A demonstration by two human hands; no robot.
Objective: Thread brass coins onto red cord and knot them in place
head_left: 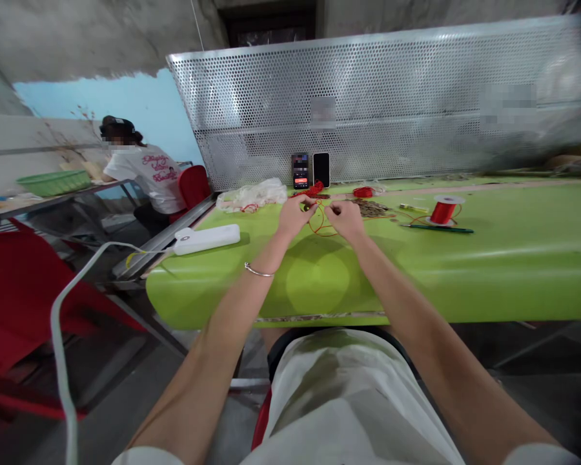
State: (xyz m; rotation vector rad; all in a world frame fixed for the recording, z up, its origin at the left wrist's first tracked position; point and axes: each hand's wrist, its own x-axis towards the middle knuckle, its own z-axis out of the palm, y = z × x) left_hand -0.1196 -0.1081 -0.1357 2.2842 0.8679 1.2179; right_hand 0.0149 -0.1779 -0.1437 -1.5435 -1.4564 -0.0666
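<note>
Both hands are raised over the green table (416, 258), close together. In my left hand (296, 214), thumb and fingers pinch a thin red cord (319, 227). Facing it, my right hand (346, 218) is closed with fingertips on the same cord. Between and below them the cord hangs in a loose loop. A pile of brown coin-like discs (372, 208) lies just beyond my right hand. Farther right stands a spool of red cord (444, 212). Behind my left hand is a bundle of red cord (314, 188).
Two phones (321, 169) lean upright against a perforated metal panel (392, 110). A dark green pen (445, 228) lies before the spool. Clear plastic bags (256, 194) and a white cabled device (207, 239) are at left. A person (150, 171) sits at another table.
</note>
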